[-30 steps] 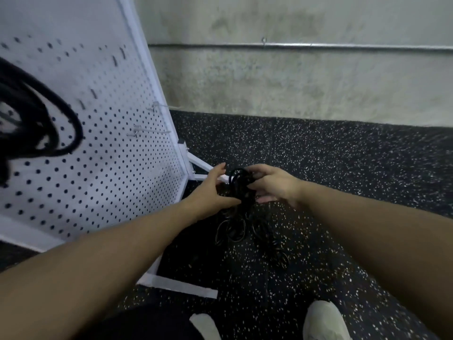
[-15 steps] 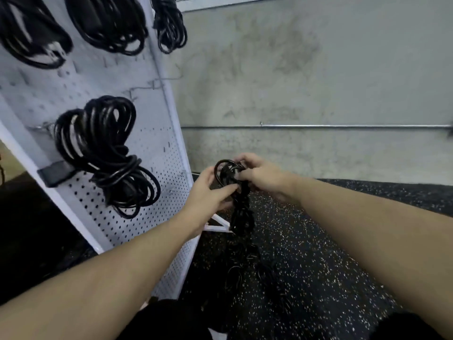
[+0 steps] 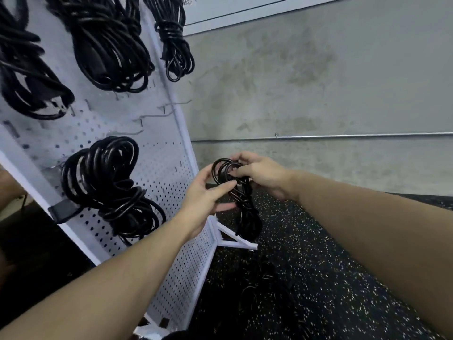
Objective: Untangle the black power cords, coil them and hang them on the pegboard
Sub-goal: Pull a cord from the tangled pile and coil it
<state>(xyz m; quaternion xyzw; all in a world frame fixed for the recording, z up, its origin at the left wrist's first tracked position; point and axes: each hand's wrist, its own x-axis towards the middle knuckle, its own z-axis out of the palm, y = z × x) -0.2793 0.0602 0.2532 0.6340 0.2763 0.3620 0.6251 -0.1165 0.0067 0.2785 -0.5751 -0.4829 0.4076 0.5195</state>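
Coiled cord gripped by both hands beside pegboard.

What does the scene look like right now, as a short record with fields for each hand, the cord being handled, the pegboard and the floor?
left hand: left hand grips the coiled black power cord from the left side
right hand: right hand pinches the loop at the coil's top
held cord: bundled, hanging down between both hands, in front of the board's right edge
pegboard: white perforated pegboard carries four hung black cord bundles; several bare metal hooks
floor: black speckled rubber floor
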